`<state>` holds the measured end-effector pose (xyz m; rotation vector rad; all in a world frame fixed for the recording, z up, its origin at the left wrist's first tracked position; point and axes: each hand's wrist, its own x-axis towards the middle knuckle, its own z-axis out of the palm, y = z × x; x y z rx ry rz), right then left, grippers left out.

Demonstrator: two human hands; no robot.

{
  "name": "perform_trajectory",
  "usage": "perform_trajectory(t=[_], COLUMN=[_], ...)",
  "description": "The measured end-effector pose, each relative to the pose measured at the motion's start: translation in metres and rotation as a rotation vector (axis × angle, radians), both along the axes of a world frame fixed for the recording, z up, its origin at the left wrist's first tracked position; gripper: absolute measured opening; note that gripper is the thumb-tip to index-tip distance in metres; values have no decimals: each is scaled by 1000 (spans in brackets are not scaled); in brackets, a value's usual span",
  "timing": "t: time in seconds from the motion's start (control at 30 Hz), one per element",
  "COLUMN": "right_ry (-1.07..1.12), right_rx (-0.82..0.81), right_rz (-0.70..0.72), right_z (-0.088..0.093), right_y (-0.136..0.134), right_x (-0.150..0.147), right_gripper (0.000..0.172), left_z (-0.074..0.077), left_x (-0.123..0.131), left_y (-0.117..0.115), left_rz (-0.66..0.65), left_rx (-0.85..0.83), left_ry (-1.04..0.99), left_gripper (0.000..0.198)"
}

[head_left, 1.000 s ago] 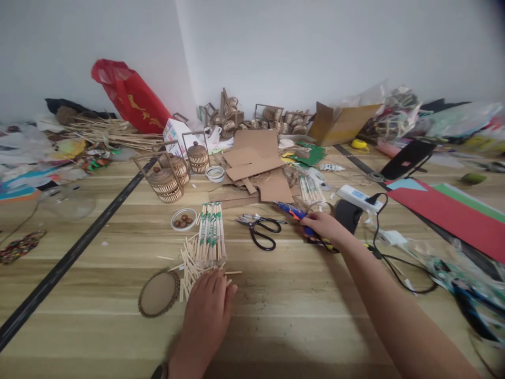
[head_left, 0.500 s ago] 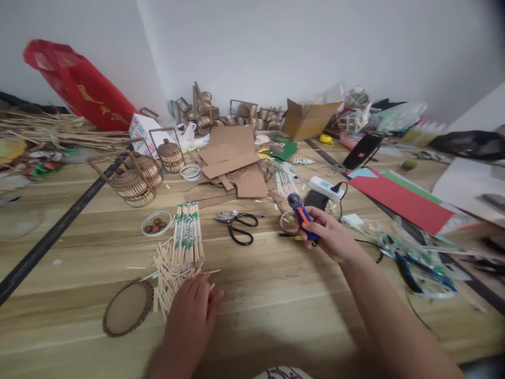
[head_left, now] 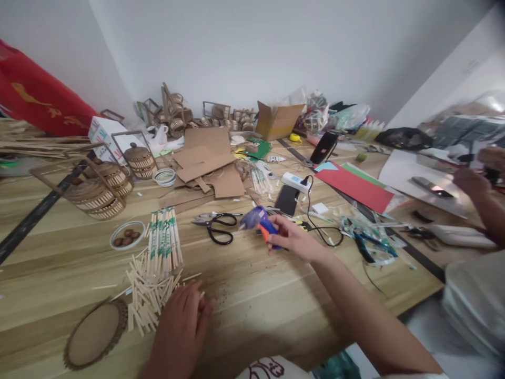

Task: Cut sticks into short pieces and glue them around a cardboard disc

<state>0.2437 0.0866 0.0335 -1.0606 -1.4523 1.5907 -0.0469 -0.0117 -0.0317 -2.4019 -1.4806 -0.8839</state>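
Right hand (head_left: 290, 238) is gripping glue gun (head_left: 259, 217), which is pointing left; left hand (head_left: 182, 318) is lying nearer sticks (head_left: 144, 299), grip unclear.

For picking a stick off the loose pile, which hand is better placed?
Probably the left hand: it is close beside the loose sticks, whereas the right hand is farther off, gripping the blue-and-orange tool.
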Motion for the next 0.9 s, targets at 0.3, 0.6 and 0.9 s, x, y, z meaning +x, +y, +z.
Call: perform_trajectory(t=[0.3, 0.6, 0.9], right_ry=[-581, -644, -722], right_rx=[235, 355, 507], right_rz=[53, 131, 260], right_z=[-40, -45, -27], right_y=[-57, -65, -52], right_x=[21, -1, 19], right_gripper=[17, 31, 30], left_z=[-7, 32, 30], left_x=[-2, 40, 76], left_y=[-2, 20, 51], left_rz=[-26, -39, -90], left_rx=[-60, -778, -1075], left_ry=[-17, -379, -484], left_gripper=[37, 15, 23])
